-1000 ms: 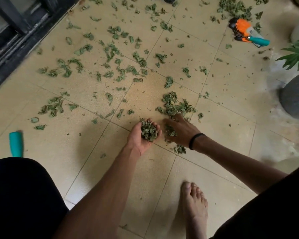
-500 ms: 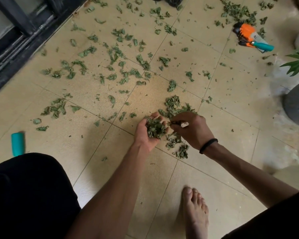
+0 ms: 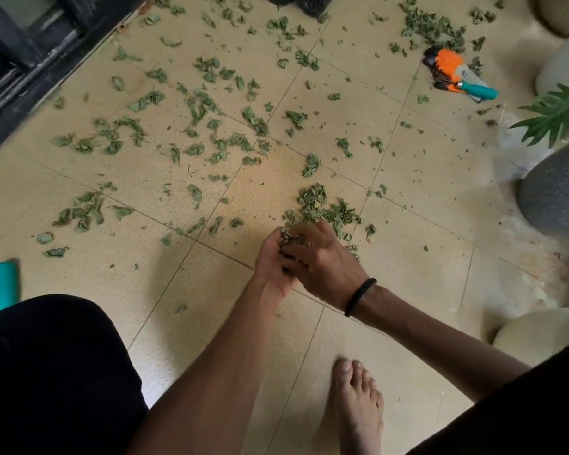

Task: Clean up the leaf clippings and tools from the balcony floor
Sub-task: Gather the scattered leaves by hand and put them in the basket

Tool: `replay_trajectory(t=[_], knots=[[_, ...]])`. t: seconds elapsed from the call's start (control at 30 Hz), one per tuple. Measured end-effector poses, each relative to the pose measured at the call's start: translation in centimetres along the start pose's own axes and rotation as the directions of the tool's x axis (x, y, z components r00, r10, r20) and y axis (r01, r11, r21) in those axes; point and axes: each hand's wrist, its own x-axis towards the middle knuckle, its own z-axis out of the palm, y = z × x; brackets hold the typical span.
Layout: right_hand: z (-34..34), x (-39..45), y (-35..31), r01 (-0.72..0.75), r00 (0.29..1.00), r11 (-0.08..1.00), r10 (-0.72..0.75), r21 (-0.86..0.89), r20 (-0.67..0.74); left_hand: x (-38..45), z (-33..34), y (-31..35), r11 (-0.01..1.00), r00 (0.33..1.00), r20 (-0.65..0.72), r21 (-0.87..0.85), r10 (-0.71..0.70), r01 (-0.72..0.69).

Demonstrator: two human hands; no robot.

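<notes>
The left hand (image 3: 271, 269) is cupped palm up just above the beige tiled floor (image 3: 418, 198), its fingers curled round a clump of green leaf clippings (image 3: 289, 239); the right hand (image 3: 322, 261) lies over it, fingers bent down onto the same clump; a loose pile of clippings (image 3: 326, 208) sits just beyond the hands; the orange-and-teal garden tools (image 3: 454, 73) lie well beyond that pile, near a grey round pot (image 3: 555, 195).

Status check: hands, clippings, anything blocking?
Left hand cups leaf clippings; right hand presses more in. Pile just beyond, scatter across floor. Tools untouched. Nothing blocking.
</notes>
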Motion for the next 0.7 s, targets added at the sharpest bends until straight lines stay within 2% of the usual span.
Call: replay_trajectory(t=[0.07, 0.13, 0.2, 0.27, 0.33, 0.47, 0.6, 0.7], knots=[[-1.0, 0.6, 1.4, -0.091, 0.994, 0.987, 0.098, 0.134, -0.045, -0.4, 0.3, 0.3, 0.998, 1.000, -0.004, -0.062, 0.024, -0.024], [-1.7, 2.1, 4.7, -0.291, 0.947, 0.939, 0.310, 0.186, -0.085, -0.9, 0.8, 0.6, 0.991, 1.000, -0.010, -0.132, 0.016, -0.017], [-1.7, 3.8, 8.6, -0.533, 0.845, 0.835, 0.534, 0.137, 0.035, -1.2, 1.0, 0.9, 0.983, 0.999, 0.016, -0.180, 0.034, -0.030], [-1.1, 5.3, 11.0, -0.656, 0.742, 0.755, 0.637, 0.026, 0.210, -1.3, 1.0, 0.8, 0.975, 0.999, 0.017, -0.216, 0.052, -0.047], [0.3, 6.4, 11.6, -0.637, 0.731, 0.771, 0.604, 0.003, 0.318, -1.2, 0.6, 0.8, 0.974, 0.999, 0.025, -0.223, 0.048, -0.042], [3.3, 8.2, 10.2, -0.448, 0.801, 0.889, 0.445, -0.093, 0.401, -2.0, 0.0, 1.4, 0.973, 0.996, 0.022, -0.218, 0.087, -0.080], [5.3, 7.3, 9.1, -0.231, 0.924, 0.953, 0.278, -0.194, 0.265, -2.5, -0.3, 2.1, 0.965, 0.990, -0.022, -0.219, 0.141, -0.142], [5.8, 5.9, 9.5, -0.083, 0.969, 0.968, 0.134, -0.235, 0.209, -2.5, -0.6, 2.5, 0.957, 0.986, -0.053, -0.237, 0.156, -0.164]])
